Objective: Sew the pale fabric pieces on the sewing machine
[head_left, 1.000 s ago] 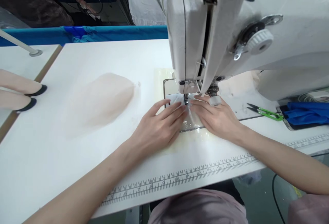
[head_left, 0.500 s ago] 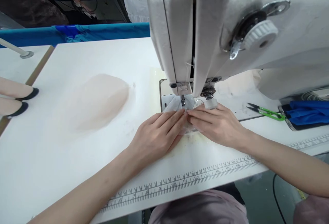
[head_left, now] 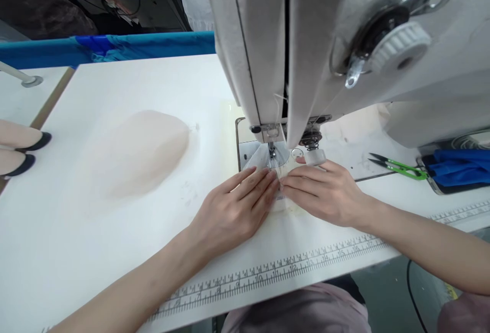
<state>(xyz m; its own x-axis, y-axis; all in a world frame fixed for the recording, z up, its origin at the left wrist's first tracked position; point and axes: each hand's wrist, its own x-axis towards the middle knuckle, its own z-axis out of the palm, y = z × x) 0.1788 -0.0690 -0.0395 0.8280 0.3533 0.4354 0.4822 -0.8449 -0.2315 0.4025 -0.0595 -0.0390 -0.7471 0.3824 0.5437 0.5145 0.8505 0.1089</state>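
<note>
A small piece of sheer white fabric [head_left: 257, 158] lies under the presser foot [head_left: 272, 152] of a sewing machine [head_left: 264, 68]. My left hand [head_left: 235, 209] rests flat on the fabric just in front of the foot, fingers stretched out and a little apart, thumb hidden. From the other side, my right hand [head_left: 329, 193] has its fingers closed at the fabric's right edge; its thumb is out of sight. The two hands' fingertips nearly meet below the needle. A white knob on the machine partly covers the right forefinger.
Thin beige sheer fabric [head_left: 153, 154] is spread on the white table [head_left: 122, 256] at left. Green thread snips [head_left: 400, 167] lie at right beside a phone under blue cloth [head_left: 459, 169]. A printed ruler [head_left: 260, 278] runs along the front edge. Two black-tipped beige posts [head_left: 23, 144] stand at far left.
Both hands have shifted slightly toward the table's front edge. The left fingers have spread, and a little more of the fabric near the foot shows. The camera view has moved slightly.
</note>
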